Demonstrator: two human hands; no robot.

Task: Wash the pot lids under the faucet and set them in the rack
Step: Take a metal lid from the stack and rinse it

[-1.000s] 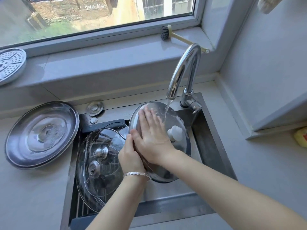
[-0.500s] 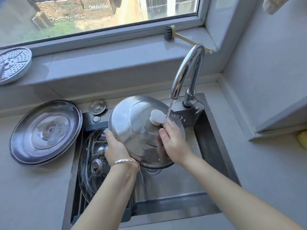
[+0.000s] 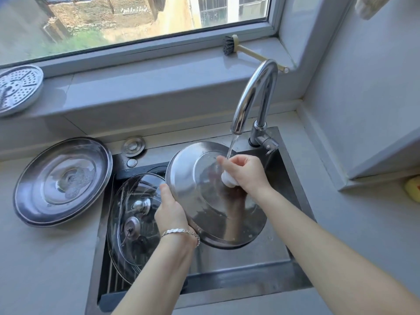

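A steel pot lid with a white knob is tilted over the sink, under the running faucet. My left hand grips its left rim. My right hand is closed around the knob, and the water stream lands on its fingers. A glass lid leans in the rack in the sink's left part. Another large steel lid lies flat on the counter to the left.
A perforated steamer plate and a dish brush lie on the window sill. A sink plug sits behind the basin. A yellow sponge is at the right edge. The steel sink has grey counter around it.
The steel lid has been turned from its underside to its knob side. My right hand has moved from rubbing the surface to gripping the knob under the stream.
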